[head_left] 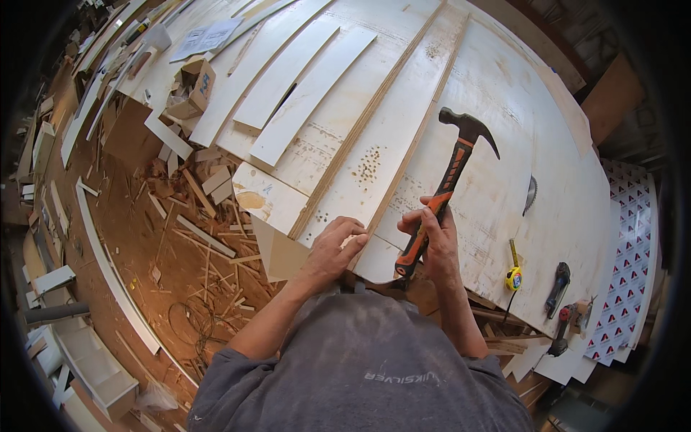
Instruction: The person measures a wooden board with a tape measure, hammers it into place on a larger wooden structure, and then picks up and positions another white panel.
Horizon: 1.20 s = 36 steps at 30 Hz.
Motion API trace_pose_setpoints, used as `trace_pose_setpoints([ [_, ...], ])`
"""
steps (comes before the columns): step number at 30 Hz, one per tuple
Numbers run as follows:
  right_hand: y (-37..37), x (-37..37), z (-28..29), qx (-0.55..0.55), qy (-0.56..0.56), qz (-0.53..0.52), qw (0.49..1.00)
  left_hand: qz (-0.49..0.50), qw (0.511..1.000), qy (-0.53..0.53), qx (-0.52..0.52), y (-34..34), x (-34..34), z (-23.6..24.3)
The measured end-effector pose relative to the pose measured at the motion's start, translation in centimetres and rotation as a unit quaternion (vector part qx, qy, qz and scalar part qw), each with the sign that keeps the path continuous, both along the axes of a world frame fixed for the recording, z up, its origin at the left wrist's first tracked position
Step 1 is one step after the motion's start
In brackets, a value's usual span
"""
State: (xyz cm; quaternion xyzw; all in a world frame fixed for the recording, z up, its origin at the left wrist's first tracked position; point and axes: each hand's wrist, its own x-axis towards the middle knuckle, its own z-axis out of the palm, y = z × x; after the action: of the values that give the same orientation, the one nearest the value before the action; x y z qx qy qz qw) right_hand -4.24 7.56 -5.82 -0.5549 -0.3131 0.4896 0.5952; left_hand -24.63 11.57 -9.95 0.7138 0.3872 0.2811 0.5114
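My right hand (437, 241) is wrapped round the handle of a claw hammer (448, 176) with a black head and an orange and black grip. The hammer stands upright over the white table, head pointing away from me. Lower left of it, my left hand (335, 248) rests on the near end of a long white board (394, 122). Its fingers are bent and pressed together, and whatever they may hold is hidden. Brown wooden edge strips (338, 163) run along both sides of that board. Small brown spots (368, 165) dot its surface.
Loose white panels (313, 93) lie to the left, beside an open cardboard box (190, 88). On the right are a yellow tape measure (513, 278), a black tool (558, 288), a red and black power tool (565, 327) and a saw blade (530, 196). Wood offcuts (209, 234) litter the floor.
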Motion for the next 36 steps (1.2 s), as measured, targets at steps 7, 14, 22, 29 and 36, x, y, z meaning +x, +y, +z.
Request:
trace_pose_setpoints([
  [7, -1.7, 1.9, -2.3, -0.172, -0.111, 0.073, 0.976, 0.063, 0.953, 0.125, 0.269, -0.7, -1.0, -8.2],
  [14, -1.3, 1.3, -2.2, -0.111, -0.194, 0.084, 0.971, 0.108, 0.923, 0.172, 0.326, 0.0, 0.3, -10.1],
  [22, 0.3, 2.0, -4.9, -0.210, -0.316, 0.192, 0.905, 0.128, 0.919, 0.173, 0.331, 0.1, 0.6, -9.8],
  [29, -0.2, 2.6, -6.9, -0.138, -0.351, 0.184, 0.908, 0.129, 0.917, 0.174, 0.334, 0.1, 0.7, -9.8],
  [36, -0.8, 2.4, -7.3, -0.126, -0.273, 0.138, 0.944, 0.143, 0.916, 0.170, 0.333, -0.3, 0.8, -10.3],
])
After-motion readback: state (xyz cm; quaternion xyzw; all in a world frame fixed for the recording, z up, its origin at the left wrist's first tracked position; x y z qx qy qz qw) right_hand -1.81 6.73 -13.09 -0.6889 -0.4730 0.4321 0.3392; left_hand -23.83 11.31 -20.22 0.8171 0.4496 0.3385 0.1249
